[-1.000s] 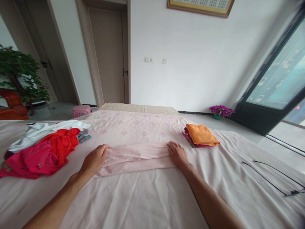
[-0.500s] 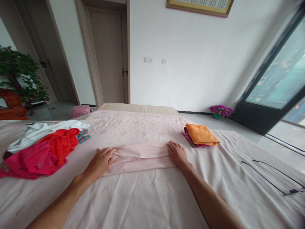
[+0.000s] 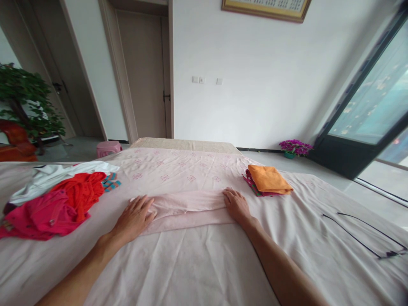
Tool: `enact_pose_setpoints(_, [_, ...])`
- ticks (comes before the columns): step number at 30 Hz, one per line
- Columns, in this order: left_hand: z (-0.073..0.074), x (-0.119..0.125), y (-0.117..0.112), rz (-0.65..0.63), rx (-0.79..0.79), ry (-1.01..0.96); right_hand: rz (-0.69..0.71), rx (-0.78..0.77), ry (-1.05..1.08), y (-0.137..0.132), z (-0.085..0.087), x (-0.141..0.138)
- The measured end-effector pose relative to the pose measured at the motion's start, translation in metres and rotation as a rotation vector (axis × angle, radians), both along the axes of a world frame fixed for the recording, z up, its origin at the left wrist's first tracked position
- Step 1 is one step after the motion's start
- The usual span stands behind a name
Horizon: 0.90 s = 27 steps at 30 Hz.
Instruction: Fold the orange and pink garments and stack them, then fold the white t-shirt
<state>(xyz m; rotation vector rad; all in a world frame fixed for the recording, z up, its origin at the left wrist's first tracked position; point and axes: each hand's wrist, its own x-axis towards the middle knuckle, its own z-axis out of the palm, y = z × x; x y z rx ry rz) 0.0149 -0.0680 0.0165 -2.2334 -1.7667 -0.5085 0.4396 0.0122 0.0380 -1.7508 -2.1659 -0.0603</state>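
A pale pink piece of clothing (image 3: 188,208) lies folded into a long strip on the bedsheet in front of me; its exact kind does not show. My left hand (image 3: 137,214) rests palm down on its left end, fingers stretched and slightly spread. On the right end lies my right hand (image 3: 237,206), also palm down with its fingers laid over the cloth. Neither hand lifts the fabric. To the right of my right hand sits a folded stack with an orange cloth (image 3: 269,179) on top and dark pink cloth beneath.
A loose heap of clothes holds a red garment (image 3: 84,191), a pink one (image 3: 47,216) and a white one (image 3: 32,185) at the left. Glasses (image 3: 363,236) lie on the sheet (image 3: 191,272) at the right. Beyond the bed stand a pink stool (image 3: 109,148) and purple flowers (image 3: 296,147).
My left hand has shifted very slightly on the pink cloth, its thumb a little farther right. The right hand and the cloth look the same.
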Motion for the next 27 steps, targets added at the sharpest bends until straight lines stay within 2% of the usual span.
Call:
enact_pose_setpoints(12, [0.003,0.003,-0.001,0.067,-0.066,0.046,-0.001,-0.008,-0.007,0.002,-0.001,-0.001])
enact_pose_setpoints(20, [0.017,0.015,-0.006,0.268,-0.239,0.090,0.000,-0.022,-0.058,0.000,0.000,-0.002])
enact_pose_setpoints(27, [0.019,0.019,-0.007,0.318,-0.304,0.067,-0.073,-0.081,-0.093,0.003,-0.003,0.002])
